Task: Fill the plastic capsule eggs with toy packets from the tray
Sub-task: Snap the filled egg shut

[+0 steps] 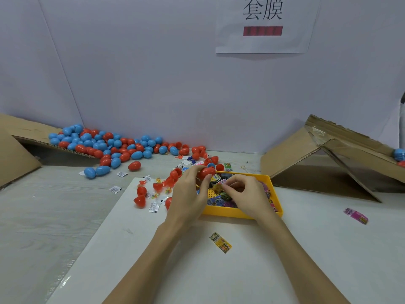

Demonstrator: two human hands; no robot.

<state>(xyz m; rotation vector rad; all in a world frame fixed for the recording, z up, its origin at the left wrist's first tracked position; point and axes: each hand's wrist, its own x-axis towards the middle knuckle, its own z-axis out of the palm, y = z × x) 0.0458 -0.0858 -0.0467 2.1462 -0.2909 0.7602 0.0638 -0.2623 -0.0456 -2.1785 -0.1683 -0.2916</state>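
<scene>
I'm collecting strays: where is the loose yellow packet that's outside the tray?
In the head view, the yellow packet lies alone on the white board, nearer the person than the yellow tray, between the two forearms.

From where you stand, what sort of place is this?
Probably a small packing or assembly workstation, not a home. A heap of red and blue capsule eggs spills from a cardboard box, a yellow tray holds toy packets, and a printed sign hangs on the plain partition wall.
</scene>
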